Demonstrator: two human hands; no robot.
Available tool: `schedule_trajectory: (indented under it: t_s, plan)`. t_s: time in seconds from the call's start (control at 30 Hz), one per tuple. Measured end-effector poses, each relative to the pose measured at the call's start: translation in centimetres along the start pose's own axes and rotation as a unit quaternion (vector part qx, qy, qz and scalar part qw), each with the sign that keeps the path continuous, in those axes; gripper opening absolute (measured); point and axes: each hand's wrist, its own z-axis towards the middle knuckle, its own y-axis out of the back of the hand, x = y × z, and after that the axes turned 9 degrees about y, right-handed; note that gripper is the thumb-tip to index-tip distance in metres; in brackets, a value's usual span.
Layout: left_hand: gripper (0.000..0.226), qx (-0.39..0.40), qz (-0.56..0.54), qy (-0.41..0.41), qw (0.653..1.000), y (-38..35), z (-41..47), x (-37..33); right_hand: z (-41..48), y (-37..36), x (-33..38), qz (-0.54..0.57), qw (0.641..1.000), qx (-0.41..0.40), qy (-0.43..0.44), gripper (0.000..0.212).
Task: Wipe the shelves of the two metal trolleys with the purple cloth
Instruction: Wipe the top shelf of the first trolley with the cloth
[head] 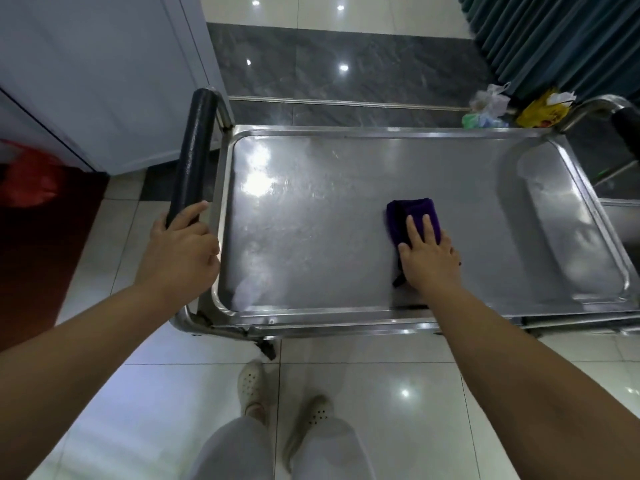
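While your right hand (429, 256) presses flat, fingers straight, on the folded purple cloth (412, 220) right of centre on the top shelf (311, 237), your left hand (180, 244) grips the black handle (190, 157). I'd keep even pressure, overlap long strokes and chase the corners; those smears look stubborn.

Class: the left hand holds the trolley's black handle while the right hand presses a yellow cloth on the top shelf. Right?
No: head view shows the cloth under the right hand is purple, not yellow; the left hand holds the black handle.
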Motion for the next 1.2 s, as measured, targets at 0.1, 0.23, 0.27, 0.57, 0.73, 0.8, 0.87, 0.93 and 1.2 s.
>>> schedule_trajectory:
  t_s: [0.1, 0.23, 0.27, 0.57, 0.73, 0.8, 0.87, 0.93, 1.2]
  plan:
    - [0.005, -0.008, 0.002, 0.005, 1.0, 0.0, 0.0, -0.2, 0.2, 0.4, -2.8, 0.006, 1.0, 0.0, -0.031, 0.057]
    - [0.005, 0.0, -0.004, 0.01, 1.0, 0.2, -0.1, -0.2, -0.9, 0.0, -4.9, 0.036, 0.995, 0.01, -0.093, 0.057]
    - [0.005, 0.004, -0.006, 0.013, 1.0, 0.2, -0.1, -0.1, -1.4, -0.2, -4.8, 0.045, 0.993, 0.007, -0.108, 0.057]
    - [0.011, 0.005, -0.072, 0.015, 0.997, -0.4, -0.2, 1.2, -5.4, -3.1, 3.1, 0.049, 0.994, -0.005, -0.1, 0.058]
    - [0.008, -0.015, -0.14, 0.015, 0.99, -0.8, -0.4, 2.1, -7.0, -5.1, 11.3, 0.029, 0.999, -0.006, -0.035, 0.059]
    - [0.009, -0.017, -0.156, 0.016, 0.988, -0.9, -0.4, 2.4, -7.5, -5.9, 14.5, 0.024, 1.0, -0.005, -0.009, 0.058]
    - [0.009, -0.016, -0.165, 0.016, 0.986, -1.0, -0.5, 2.6, -8.0, -6.5, 17.6, 0.022, 1.0, 0.0, 0.018, 0.059]
    - [0.011, -0.012, -0.175, 0.018, 0.984, -1.0, -0.5, 2.7, -8.5, -7.2, 20.4, 0.018, 0.999, 0.002, 0.042, 0.06]
    - [0.017, -0.016, -0.161, 0.017, 0.987, -1.0, -0.5, 2.9, -10.7, -9.2, 27.9, 0.015, 0.992, -0.008, 0.128, 0.06]
